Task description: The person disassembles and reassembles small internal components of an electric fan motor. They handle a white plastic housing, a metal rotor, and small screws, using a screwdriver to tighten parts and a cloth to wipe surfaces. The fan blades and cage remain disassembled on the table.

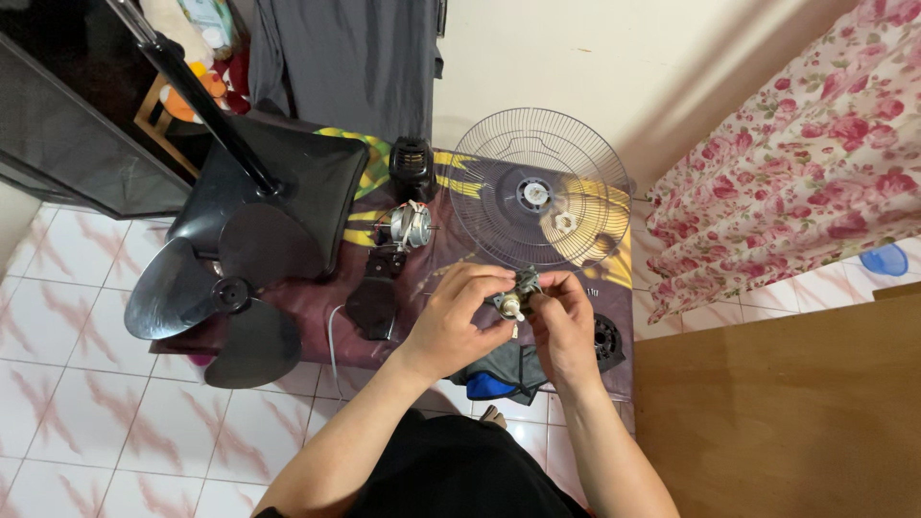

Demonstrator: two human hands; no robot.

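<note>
Grey metal and a pale cream knob make up the small part (516,299) that both hands hold over the mat (432,288). The left hand (459,321) wraps it from the left, fingers (480,285) curled over its top and clenched on it. The right hand (564,321) pinches it from the other side, its fingertips (539,295) closed on the part's right edge. The part sits between the two sets of fingers, lifted clear of the mat and touching nothing else.

Judging from what lies around, the fan is already well stripped. The blade (225,297) lies loose on the floor far left of the fingers, overlapping the base (288,182), whose pole rises toward the upper left. The motor (408,226) rests bare on the mat just beyond the left fingers, with a black housing (413,168) farther out and a black cover (374,302) left of the left hand. The wire guard (537,187) lies flat beyond the fingers, a white nut (564,223) inside it. A round black piece (606,338) lies right of the right hand, and a dark cloth (499,369) under the wrists.

Nothing is put back together; every major piece lies apart. What is in hand seems to be work on this one small part, though its detail is too small to tell what is being turned or pulled.
</note>
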